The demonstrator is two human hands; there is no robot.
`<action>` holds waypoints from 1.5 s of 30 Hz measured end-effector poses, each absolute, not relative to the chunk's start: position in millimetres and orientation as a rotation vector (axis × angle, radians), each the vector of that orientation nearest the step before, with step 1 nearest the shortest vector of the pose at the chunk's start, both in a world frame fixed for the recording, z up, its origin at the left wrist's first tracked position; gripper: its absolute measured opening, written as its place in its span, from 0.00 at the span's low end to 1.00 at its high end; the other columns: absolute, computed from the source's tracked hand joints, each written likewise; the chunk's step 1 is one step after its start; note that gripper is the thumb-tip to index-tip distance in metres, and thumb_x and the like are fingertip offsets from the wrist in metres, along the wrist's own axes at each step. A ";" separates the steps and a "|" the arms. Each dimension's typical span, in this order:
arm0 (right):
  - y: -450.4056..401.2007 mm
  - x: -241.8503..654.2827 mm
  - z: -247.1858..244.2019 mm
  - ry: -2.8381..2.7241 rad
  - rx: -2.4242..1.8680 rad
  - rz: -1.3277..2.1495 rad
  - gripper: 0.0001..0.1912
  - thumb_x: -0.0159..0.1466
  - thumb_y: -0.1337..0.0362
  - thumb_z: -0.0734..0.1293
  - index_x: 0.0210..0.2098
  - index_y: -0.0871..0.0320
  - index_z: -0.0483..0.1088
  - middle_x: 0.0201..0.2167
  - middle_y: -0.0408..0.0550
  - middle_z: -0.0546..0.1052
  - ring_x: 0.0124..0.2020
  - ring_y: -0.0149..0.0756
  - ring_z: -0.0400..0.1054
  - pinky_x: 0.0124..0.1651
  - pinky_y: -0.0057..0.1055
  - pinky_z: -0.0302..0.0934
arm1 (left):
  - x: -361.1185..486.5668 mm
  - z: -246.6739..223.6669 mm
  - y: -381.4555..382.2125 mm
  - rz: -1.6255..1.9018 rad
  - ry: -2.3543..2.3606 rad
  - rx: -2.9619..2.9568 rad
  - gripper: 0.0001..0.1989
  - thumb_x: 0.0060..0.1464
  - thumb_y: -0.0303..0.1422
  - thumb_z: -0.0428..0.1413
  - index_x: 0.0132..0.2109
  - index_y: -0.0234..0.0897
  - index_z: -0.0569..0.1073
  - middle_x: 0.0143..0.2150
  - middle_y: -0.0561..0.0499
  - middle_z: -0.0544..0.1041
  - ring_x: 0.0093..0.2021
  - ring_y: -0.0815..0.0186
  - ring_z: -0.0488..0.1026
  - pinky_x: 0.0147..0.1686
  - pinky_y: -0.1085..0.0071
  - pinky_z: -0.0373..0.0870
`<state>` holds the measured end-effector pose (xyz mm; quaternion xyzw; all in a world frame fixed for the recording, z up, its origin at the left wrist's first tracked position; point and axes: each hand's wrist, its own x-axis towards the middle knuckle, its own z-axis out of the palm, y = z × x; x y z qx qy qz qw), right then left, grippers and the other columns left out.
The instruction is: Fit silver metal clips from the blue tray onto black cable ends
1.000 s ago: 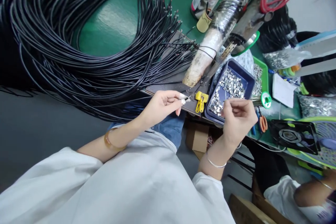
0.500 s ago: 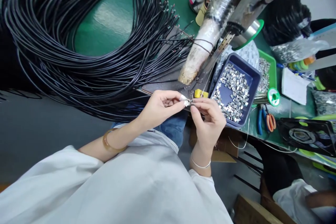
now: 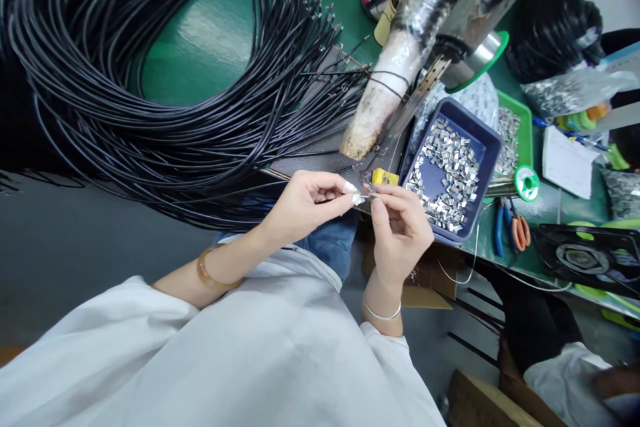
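Note:
My left hand (image 3: 320, 199), with white wraps on its fingertips, pinches a small thin piece whose shape is too tiny to make out. Facing it, my right hand (image 3: 401, 220) has thumb and fingers pinched at the other side of that piece. The fingertips of both hands nearly meet at the table edge. Just above the right fingers lies a yellow block (image 3: 385, 177). To the right of that hand is a blue tray (image 3: 487, 147) of small metal connector parts (image 3: 453, 167).
A large bundle of black cables (image 3: 190, 127) covers the left. A wrapped duct (image 3: 380, 87) hangs over the hands. On the right are a green tray (image 3: 524, 121), a solder spool (image 3: 527, 183), pliers (image 3: 500, 230) and a fan (image 3: 585, 259). Another person's sleeve (image 3: 565, 373) shows lower right.
My right hand has shifted slightly to the right, and its fingertips are a little farther from the left ones. The trays and tools on the right appear slightly farther right.

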<state>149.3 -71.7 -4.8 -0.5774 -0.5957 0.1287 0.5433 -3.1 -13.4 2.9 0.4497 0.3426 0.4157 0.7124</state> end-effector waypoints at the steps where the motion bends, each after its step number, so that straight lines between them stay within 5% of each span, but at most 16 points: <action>1: -71.7 149.2 -4.5 -1.418 -1.372 0.359 0.06 0.66 0.69 0.70 0.39 0.52 0.77 0.40 0.43 0.81 0.43 0.33 0.78 0.40 0.33 0.77 | -3.2 3.9 -13.6 0.910 0.746 0.991 0.03 0.47 0.27 0.65 0.29 0.31 0.79 0.25 0.54 0.75 0.26 0.74 0.68 0.27 0.79 0.67; 9: -77.7 148.1 -5.9 -1.383 -1.312 0.477 0.08 0.64 0.70 0.71 0.39 0.50 0.78 0.41 0.41 0.81 0.43 0.31 0.78 0.46 0.34 0.77 | -8.7 9.9 -13.1 0.732 0.653 1.069 0.09 0.51 0.26 0.64 0.25 0.31 0.75 0.20 0.55 0.72 0.22 0.76 0.63 0.23 0.80 0.61; 15: -77.3 149.9 -11.6 -1.303 -1.258 0.682 0.02 0.65 0.64 0.70 0.35 0.53 0.77 0.40 0.44 0.80 0.42 0.33 0.77 0.45 0.36 0.79 | -11.1 -0.3 -13.6 0.723 0.611 1.141 0.08 0.52 0.31 0.65 0.28 0.31 0.80 0.26 0.50 0.78 0.27 0.71 0.70 0.28 0.77 0.69; 24: -83.4 145.0 -5.7 -1.512 -1.400 0.039 0.16 0.64 0.72 0.71 0.47 0.47 0.79 0.43 0.42 0.81 0.45 0.34 0.78 0.49 0.38 0.77 | -5.3 4.1 -18.4 0.895 0.793 1.139 0.06 0.51 0.30 0.64 0.29 0.31 0.80 0.28 0.49 0.80 0.29 0.70 0.73 0.31 0.76 0.72; 40: -80.2 144.9 -13.4 -1.567 -1.388 0.081 0.13 0.65 0.71 0.70 0.46 0.49 0.78 0.45 0.43 0.81 0.48 0.34 0.78 0.52 0.39 0.77 | -8.0 1.4 -13.7 0.827 0.758 0.959 0.06 0.48 0.31 0.66 0.31 0.31 0.79 0.26 0.53 0.75 0.27 0.73 0.67 0.28 0.77 0.66; 45: -80.6 144.9 -11.5 -1.480 -1.331 0.068 0.12 0.68 0.71 0.65 0.47 0.51 0.75 0.44 0.45 0.81 0.45 0.38 0.79 0.45 0.41 0.78 | -6.2 -0.1 -12.4 0.825 0.801 0.921 0.04 0.44 0.29 0.65 0.29 0.32 0.80 0.24 0.53 0.74 0.26 0.73 0.67 0.28 0.76 0.64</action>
